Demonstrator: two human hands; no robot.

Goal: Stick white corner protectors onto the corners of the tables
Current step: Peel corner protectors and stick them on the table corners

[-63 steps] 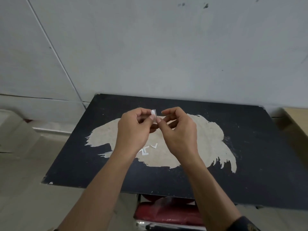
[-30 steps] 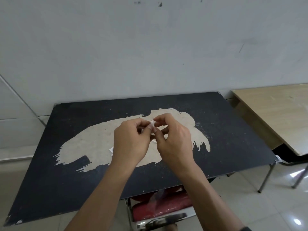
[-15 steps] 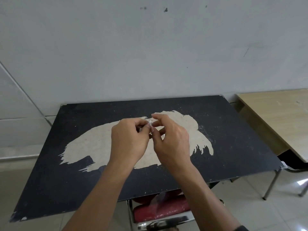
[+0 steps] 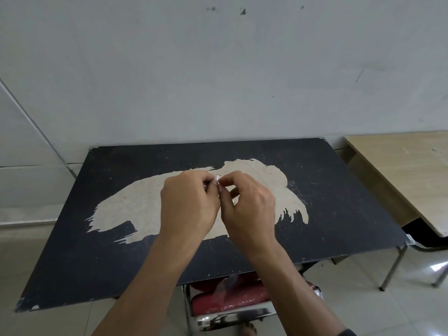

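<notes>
The white corner protector (image 4: 218,177) is held above the middle of the black table (image 4: 339,214), only a small part of it showing between the fingertips. The left hand (image 4: 189,204) and the right hand (image 4: 249,209) each pinch it with curled fingers, from opposite sides. A worn beige patch (image 4: 135,202) lies beneath the hands. A wooden table (image 4: 400,166) stands just beside on the right. A red chair seat (image 4: 242,301) sits under the near edge.

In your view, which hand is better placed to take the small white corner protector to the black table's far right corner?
Probably the right hand: it pinches the small white corner protector, nearer that far right corner; the left hand would cross over.
</notes>
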